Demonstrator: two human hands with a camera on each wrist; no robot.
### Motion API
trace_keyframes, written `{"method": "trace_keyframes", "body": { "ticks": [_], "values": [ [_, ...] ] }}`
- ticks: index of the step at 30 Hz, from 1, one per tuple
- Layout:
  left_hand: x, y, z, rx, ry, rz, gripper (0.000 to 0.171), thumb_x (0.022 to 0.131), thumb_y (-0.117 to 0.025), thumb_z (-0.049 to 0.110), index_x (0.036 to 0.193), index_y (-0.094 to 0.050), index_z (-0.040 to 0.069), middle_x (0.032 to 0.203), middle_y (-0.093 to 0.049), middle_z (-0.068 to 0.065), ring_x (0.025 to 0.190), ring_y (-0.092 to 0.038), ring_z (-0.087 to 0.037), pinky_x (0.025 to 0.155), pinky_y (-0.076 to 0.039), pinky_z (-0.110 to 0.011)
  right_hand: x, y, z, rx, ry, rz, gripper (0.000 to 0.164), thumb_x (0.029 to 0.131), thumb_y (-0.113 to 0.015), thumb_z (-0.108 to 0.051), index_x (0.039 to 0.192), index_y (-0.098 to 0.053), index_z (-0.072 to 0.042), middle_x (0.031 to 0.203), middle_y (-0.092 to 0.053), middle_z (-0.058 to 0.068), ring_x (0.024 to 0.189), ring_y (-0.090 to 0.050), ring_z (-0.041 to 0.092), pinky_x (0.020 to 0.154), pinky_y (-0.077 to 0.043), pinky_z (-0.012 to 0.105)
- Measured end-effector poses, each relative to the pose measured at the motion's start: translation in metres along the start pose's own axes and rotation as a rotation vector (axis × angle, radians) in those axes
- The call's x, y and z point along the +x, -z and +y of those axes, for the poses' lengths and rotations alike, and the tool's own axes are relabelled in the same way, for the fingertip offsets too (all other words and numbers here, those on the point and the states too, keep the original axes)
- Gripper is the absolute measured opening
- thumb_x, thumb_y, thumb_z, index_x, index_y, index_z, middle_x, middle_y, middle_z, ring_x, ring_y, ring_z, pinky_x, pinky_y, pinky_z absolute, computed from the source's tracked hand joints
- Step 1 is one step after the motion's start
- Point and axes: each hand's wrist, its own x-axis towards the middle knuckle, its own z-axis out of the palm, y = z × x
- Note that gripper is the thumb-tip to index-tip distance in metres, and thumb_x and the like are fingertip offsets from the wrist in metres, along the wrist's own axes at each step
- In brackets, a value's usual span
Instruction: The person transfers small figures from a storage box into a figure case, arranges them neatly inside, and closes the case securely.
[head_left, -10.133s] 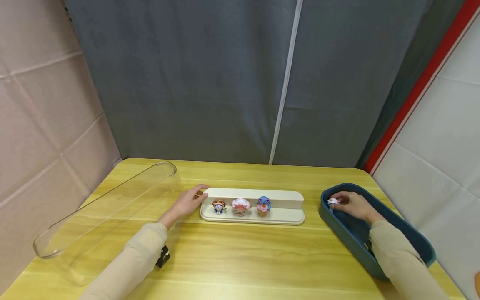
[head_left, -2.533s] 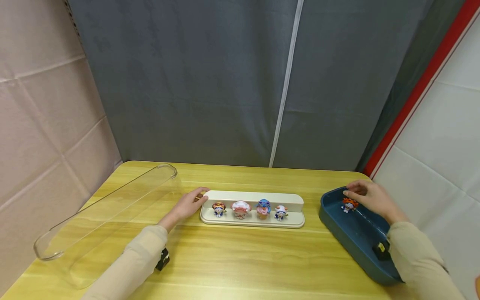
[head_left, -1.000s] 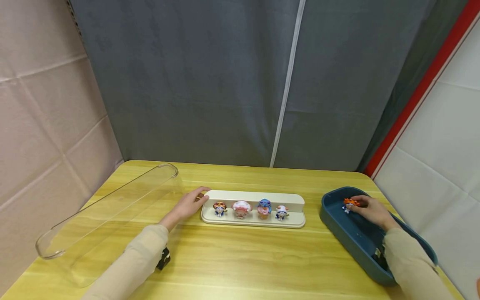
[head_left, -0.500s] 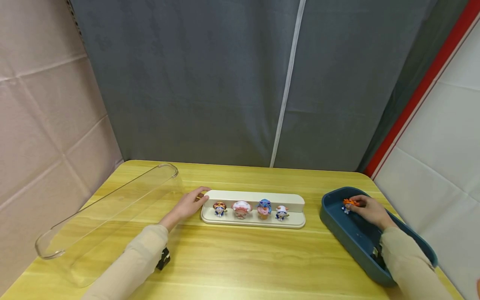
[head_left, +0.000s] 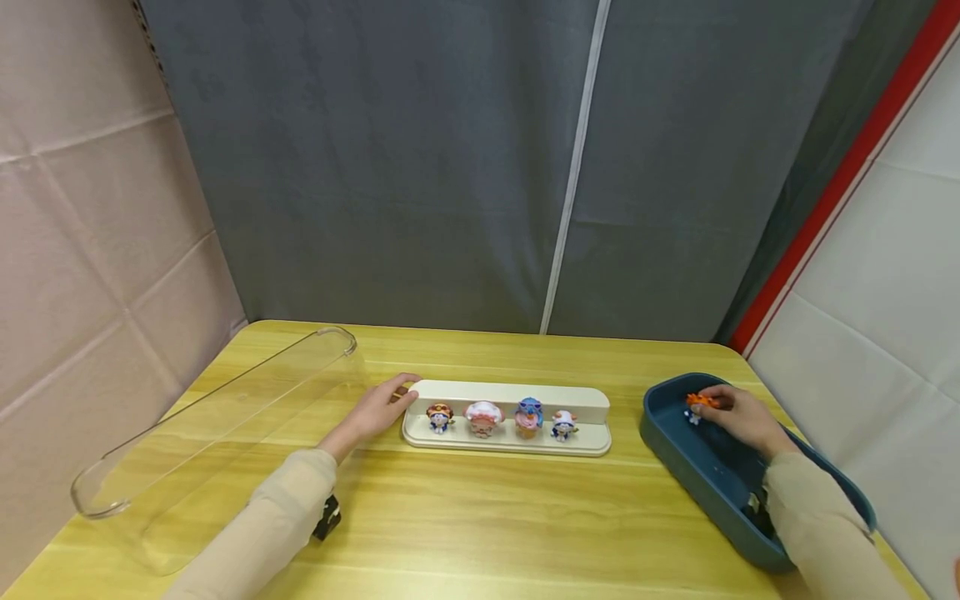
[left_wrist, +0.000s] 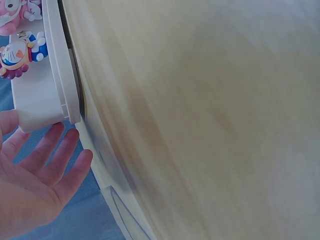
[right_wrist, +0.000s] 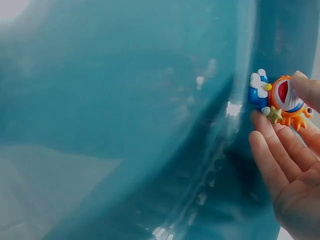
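Note:
My right hand (head_left: pixel 750 421) pinches a small cartoon figurine (right_wrist: pixel 286 95) between thumb and fingers, inside the blue tub (head_left: pixel 678 475). The figurine has an orange crab-like hood, a blue and white body and a yellow star. At the centre of the table lies a cream stepped display base (head_left: pixel 510 390), with a row of figurines on its lower step: one in a brown-red hat (head_left: pixel 438 418), a pink and white one (head_left: pixel 483 419), a blue one with a pink front (head_left: pixel 528 418) and a white-blue one (head_left: pixel 563 426). My left hand (head_left: pixel 372 414) touches the base's left end, fingers loosely extended.
A long clear plastic cover (head_left: pixel 217 433) lies slanted at the left of the table. Something dark (head_left: pixel 757 510) sits in the near part of the tub, partly behind the right sleeve. Grey curtain (head_left: pixel 390 167) stands along the back edge.
Since the earliest frame the white-blue figurine has gone from the tub to the base's right side. My right hand has since taken hold of the orange-hooded figurine; my left hand has stayed put.

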Motion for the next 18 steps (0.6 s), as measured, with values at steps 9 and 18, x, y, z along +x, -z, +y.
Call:
{"method": "trace_keyframes", "body": {
  "ticks": [9,18],
  "values": [
    [0.000,0.000,0.001,0.004,-0.004,0.000,0.032,0.093,-0.047,0.021,0.122,-0.050,0.009,0.105,-0.057,-0.015,0.095,-0.055,-0.029,0.079,-0.045,-0.042,-0.002,0.011,-0.014,-0.023,0.105,0.042,0.041,0.085,-0.060,-0.024,0.105,-0.053,0.011,0.091,-0.059,0.019,0.079,-0.056,0.028,0.061,-0.048,0.030],
    [0.000,0.000,0.001,0.000,-0.009,-0.006,0.032,0.093,-0.046,0.021,0.123,-0.049,0.009,0.106,-0.057,-0.014,0.095,-0.055,-0.029,0.079,-0.045,-0.041,-0.006,0.023,-0.027,-0.051,0.164,0.050,0.040,0.085,-0.061,-0.026,0.105,-0.056,0.007,0.092,-0.060,0.015,0.080,-0.056,0.026,0.064,-0.048,0.029]
  ]
}}
